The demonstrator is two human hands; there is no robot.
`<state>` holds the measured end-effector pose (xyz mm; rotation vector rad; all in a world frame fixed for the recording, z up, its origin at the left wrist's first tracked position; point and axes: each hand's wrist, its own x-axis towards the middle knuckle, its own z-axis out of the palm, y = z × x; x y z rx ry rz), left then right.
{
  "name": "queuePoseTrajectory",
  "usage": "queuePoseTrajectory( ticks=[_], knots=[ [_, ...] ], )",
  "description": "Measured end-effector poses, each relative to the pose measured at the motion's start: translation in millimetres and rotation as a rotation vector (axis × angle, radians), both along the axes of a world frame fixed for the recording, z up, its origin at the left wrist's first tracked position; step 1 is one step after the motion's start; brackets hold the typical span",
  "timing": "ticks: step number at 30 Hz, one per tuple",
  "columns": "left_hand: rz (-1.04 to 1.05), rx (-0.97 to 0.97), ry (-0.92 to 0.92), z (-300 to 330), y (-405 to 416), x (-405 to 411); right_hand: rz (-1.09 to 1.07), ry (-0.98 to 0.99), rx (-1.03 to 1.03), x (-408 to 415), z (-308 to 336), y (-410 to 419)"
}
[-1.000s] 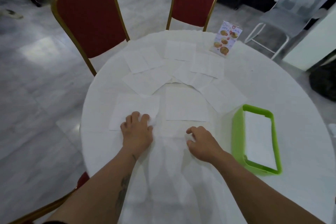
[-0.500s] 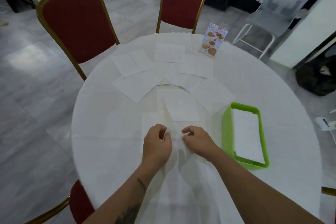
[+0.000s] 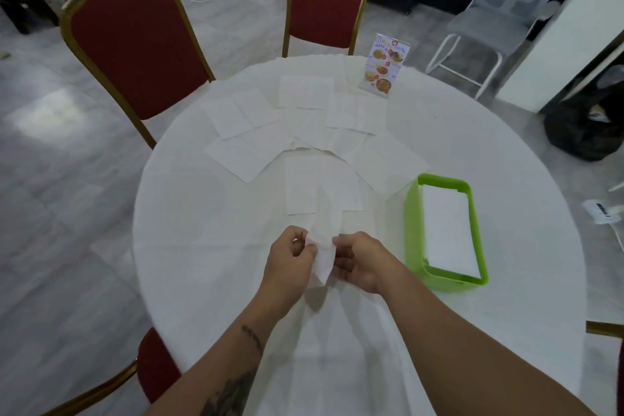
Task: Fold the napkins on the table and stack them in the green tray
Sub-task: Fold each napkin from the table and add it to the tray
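A white napkin (image 3: 323, 246) hangs lifted off the round white table (image 3: 209, 240), folded narrow and held between both hands. My left hand (image 3: 287, 267) pinches its left edge and my right hand (image 3: 363, 262) pinches its right edge. Several flat napkins (image 3: 320, 186) lie spread over the far half of the table. The green tray (image 3: 412, 230) sits to the right of my hands with folded white napkins (image 3: 447, 233) stacked inside.
A menu card stand (image 3: 385, 67) is upright at the far edge. Two red chairs (image 3: 135, 51) stand behind the table, another red chair (image 3: 153, 365) at the near left. A grey chair (image 3: 489, 20) and a black bag (image 3: 587, 125) are off to the right.
My left hand slid a flat napkin from the left toward the centre. Both hands then gathered it and lifted it off the table, folded narrower.
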<state>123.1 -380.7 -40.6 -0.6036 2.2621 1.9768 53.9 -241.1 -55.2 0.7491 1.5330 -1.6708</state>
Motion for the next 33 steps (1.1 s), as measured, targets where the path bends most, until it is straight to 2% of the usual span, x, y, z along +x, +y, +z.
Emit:
queuePoseTrajectory(
  ticks=[6, 12, 18, 24, 29, 33],
  knots=[
    [0.025, -0.090, -0.007, 0.0, 3.5, 3.5, -0.067, 0.122, 0.134, -0.5, 6.5, 5.4],
    [0.017, -0.135, 0.016, 7.4, 12.4, -4.2, -0.024, 0.328, 0.211, -2.6, 28.0, 19.3],
    [-0.102, -0.104, 0.059, 14.8, 43.7, -22.4, -0.011, 0.575, 0.469, -16.5, 66.5, 70.0],
    [-0.306, -0.099, 0.090, 33.6, 101.0, -47.4, -0.051, 0.602, 0.743, -23.4, 81.9, 135.5],
    [-0.410, -0.173, 0.090, 41.2, 127.2, -60.2, -0.074, 0.527, 0.800, -20.6, 73.8, 164.8],
    [-0.532, -0.335, 0.130, 36.5, 138.1, -65.2, -0.046, 0.506, 0.818, -23.8, 68.2, 171.4]
  ],
)
